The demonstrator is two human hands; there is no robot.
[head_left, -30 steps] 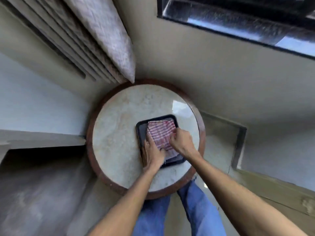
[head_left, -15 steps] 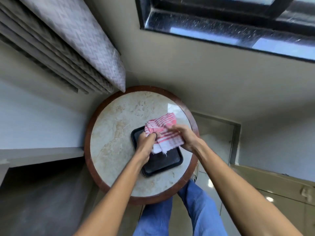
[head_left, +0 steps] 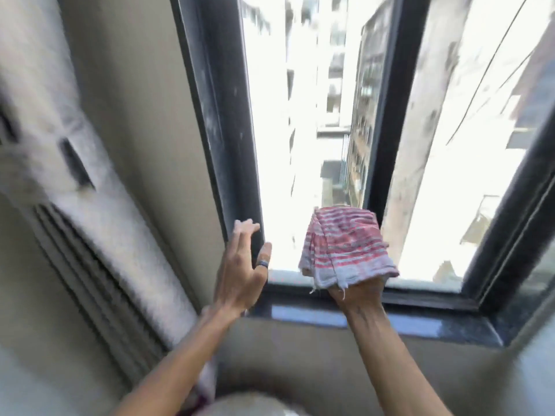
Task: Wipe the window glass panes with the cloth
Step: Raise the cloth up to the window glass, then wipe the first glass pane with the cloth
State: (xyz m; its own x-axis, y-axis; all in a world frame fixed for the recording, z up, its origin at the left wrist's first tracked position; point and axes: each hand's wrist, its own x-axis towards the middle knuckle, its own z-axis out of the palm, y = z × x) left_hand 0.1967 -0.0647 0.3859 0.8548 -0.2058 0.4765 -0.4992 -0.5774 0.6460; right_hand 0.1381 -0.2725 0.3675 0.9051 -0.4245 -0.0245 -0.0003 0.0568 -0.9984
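Observation:
A folded red-and-white striped cloth (head_left: 345,244) is raised in front of the lower part of the left window pane (head_left: 300,115), gripped from below by my right hand (head_left: 357,291). Whether the cloth touches the glass cannot be told. My left hand (head_left: 243,265) is open, fingers spread, beside the dark left window frame (head_left: 222,115), with a ring on one finger. A second pane (head_left: 468,130) lies to the right of a dark middle bar (head_left: 387,100). The picture is blurred by motion.
A dark stone sill (head_left: 390,319) runs under the window. A pale folded curtain (head_left: 99,181) hangs along the wall at left. The round table's edge (head_left: 249,403) shows at the bottom. Buildings stand outside the glass.
Both hands lifted the cloth off the black tray on the table. The view swung up to the window. My left hand let go of the cloth; my right hand carried it up.

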